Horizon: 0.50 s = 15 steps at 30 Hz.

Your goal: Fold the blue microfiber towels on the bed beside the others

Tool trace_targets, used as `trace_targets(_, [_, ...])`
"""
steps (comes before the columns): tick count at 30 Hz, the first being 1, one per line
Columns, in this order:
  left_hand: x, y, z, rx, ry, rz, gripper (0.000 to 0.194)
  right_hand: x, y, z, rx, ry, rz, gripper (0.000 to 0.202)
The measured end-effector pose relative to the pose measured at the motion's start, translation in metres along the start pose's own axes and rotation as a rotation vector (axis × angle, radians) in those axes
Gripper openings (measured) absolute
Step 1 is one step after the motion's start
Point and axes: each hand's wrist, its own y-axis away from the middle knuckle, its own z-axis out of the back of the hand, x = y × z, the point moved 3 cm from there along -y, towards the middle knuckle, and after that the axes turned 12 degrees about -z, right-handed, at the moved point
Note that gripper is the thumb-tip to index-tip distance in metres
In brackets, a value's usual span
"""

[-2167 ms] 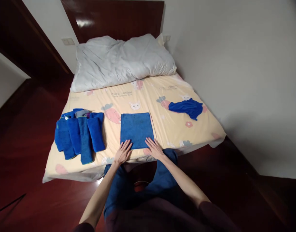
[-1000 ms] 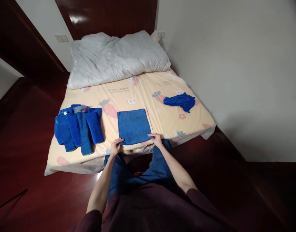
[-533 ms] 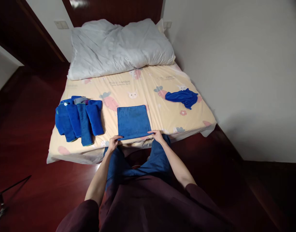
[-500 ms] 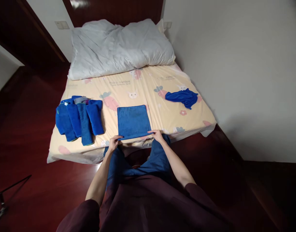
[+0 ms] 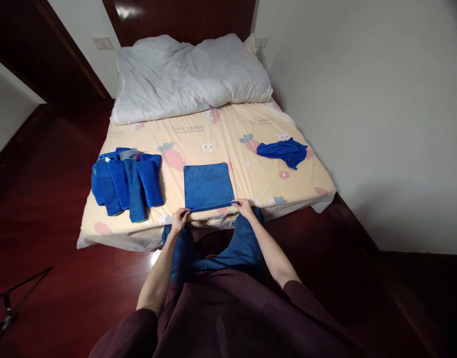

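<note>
A blue towel [image 5: 209, 185] lies flat in a near-square shape by the front edge of the bed. My left hand [image 5: 179, 219] pinches its near left corner, and my right hand [image 5: 244, 208] pinches the near right corner. Between the two hands the near edge of the cloth is turned up in a narrow strip. Left of it, several rolled or folded blue towels [image 5: 133, 184] are heaped together, one with a white tag. A crumpled blue cloth [image 5: 284, 151] rests on the right part of the bed.
The bed [image 5: 224, 136] has a pale yellow sheet printed with carrots and rabbits. A bunched white quilt [image 5: 191, 82] lies at its head. A white wall [image 5: 362, 109] runs along the right side. On the dark red floor at left is a black metal stand [image 5: 7, 309].
The near edge of the towel is now lifted and turned slightly inward by both hands. The whole view has shifted a little; the other cloths have not moved on the bed.
</note>
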Motion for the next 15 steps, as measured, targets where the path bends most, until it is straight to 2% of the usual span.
trace_targets(8, [-0.0012, -0.0049, 0.0030, 0.032, 0.063, 0.047, 0.039, -0.0013, -0.0011, -0.0003, -0.005, -0.025, -0.016, 0.027])
trace_targets(15, [0.0015, -0.0041, 0.0027, -0.040, 0.032, 0.106, 0.034, -0.0035, -0.0017, -0.0003, -0.035, -0.036, -0.041, 0.035])
